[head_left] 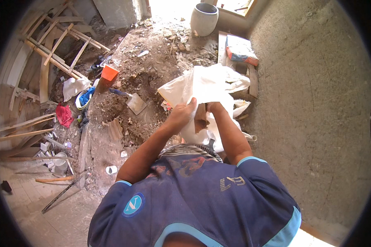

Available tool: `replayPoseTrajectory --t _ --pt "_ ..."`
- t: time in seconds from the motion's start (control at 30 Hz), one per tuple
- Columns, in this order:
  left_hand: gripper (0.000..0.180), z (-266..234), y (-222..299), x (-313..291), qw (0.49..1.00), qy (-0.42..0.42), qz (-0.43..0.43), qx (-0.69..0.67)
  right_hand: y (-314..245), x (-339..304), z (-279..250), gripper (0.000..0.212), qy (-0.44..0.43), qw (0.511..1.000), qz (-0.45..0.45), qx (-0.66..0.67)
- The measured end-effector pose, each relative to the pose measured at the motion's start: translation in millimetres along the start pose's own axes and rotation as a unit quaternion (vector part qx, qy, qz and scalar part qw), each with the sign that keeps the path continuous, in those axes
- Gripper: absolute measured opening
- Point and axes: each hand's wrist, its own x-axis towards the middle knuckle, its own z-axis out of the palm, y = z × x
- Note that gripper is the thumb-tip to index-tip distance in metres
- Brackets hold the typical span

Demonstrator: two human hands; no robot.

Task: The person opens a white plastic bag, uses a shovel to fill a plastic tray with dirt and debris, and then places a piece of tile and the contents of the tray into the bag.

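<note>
A white woven sack [208,84], bright with glare, spreads out in front of my body. My left hand [182,115] is closed on its near left edge, thumb on top. On the right, my right hand [213,108] grips the near edge of the same sack, its fingers partly covered by the fabric. Between my hands a brown patch [200,119] shows; what it is I cannot make out. To the left of the sack, a flat metal blade [136,103] with a blue handle lies on the dirt.
An orange piece [109,73] stands on the rubble to the left. Wooden frames [57,45] and loose sticks pile up at far left. A round barrel [204,20] stands at the back. A filled bag [240,48] lies by the rough wall [317,103] on the right.
</note>
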Motion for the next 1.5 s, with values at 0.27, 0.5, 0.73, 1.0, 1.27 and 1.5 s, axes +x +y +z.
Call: replayPoseTrajectory --t 0.27,0.5,0.73,1.0,1.27,1.5 --pt "0.039 -42.2 2.6 24.5 0.995 0.061 0.038 -0.074 -24.1 -1.7 23.3 0.056 0.027 0.957 -0.037 -0.285" --pt "0.041 5.3 -7.5 -3.2 0.995 -0.096 0.008 0.038 -36.2 -20.3 15.3 0.058 0.105 0.957 -0.075 -0.26" --pt "0.042 -9.0 10.2 -4.3 0.997 -0.025 0.045 0.063 -53.3 -6.2 14.8 0.059 0.126 0.955 -0.094 -0.25" --pt "0.033 -42.1 -20.1 -13.8 0.894 0.118 0.047 0.43 -80.4 6.3 -20.1 0.06 0.111 0.989 -0.099 0.012" --pt "0.038 -33.4 -29.5 -31.2 0.994 -0.043 0.065 0.07 -80.3 14.5 -6.3 0.061 0.146 0.958 -0.111 -0.222" --pt "0.04 9.8 6.8 -35.5 0.987 -0.113 0.077 0.087 -64.8 18.5 57.3 0.062 0.162 0.869 -0.134 -0.448"
